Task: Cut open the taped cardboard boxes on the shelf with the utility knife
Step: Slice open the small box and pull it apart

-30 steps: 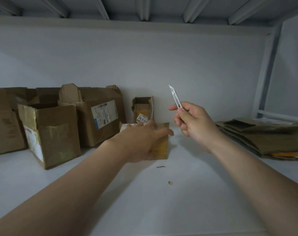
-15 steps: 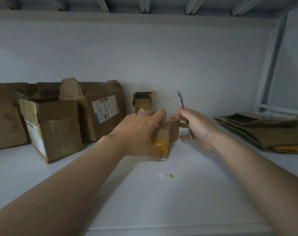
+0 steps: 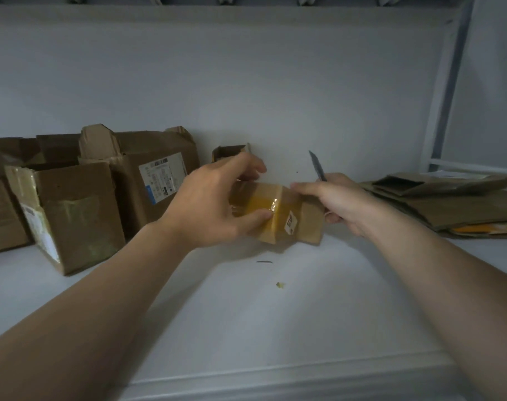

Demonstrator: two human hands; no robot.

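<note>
A small cardboard box point(image 3: 287, 215) wrapped in yellow tape sits tilted at the middle of the white shelf point(image 3: 246, 328). My left hand point(image 3: 214, 204) grips its left end, fingers over the top and thumb on the taped front. My right hand point(image 3: 336, 201) holds the utility knife point(image 3: 317, 167) with the blade pointing up and away, and its fingertips touch the box's upper right edge. The knife's handle is hidden in my palm.
Several opened cardboard boxes point(image 3: 148, 180) stand along the left, the nearest one point(image 3: 70, 212) with green tape. A small open box point(image 3: 229, 153) is behind my left hand. Flattened cardboard point(image 3: 455, 204) is stacked at the right. Scraps point(image 3: 279, 285) lie on the shelf.
My left hand has turned and lifted the small taped box toward me. My right hand has come down with the knife and now touches the box's right edge.
</note>
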